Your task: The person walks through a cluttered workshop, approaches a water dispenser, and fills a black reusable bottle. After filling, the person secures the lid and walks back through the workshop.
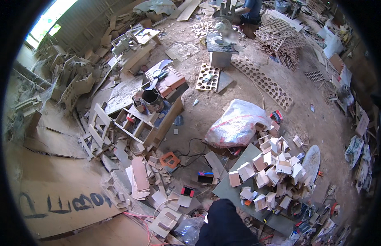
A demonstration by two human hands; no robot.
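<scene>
Neither of my hands shows in the head view. A dark clothed shape [225,223], a knee or a sleeve, rises from the lower edge; I cannot tell which. Right of it, a pile of small wooden boxes [276,164] lies on a grey-green board [229,190]. An orange power tool [170,160] with a dark cord rests on the floor to the left. Closer in are a small black-and-red box [187,191], a dark open box [205,178] and flat wooden pieces [166,221].
A stuffed white sack [233,125] stands beyond the boxes. Left of it is a wooden frame bench [168,123] with a bucket [151,97]. A machine stand [220,57], perforated boards [264,84] and a seated person [252,10] are farther back. Red cords [137,215] cross the floor nearby.
</scene>
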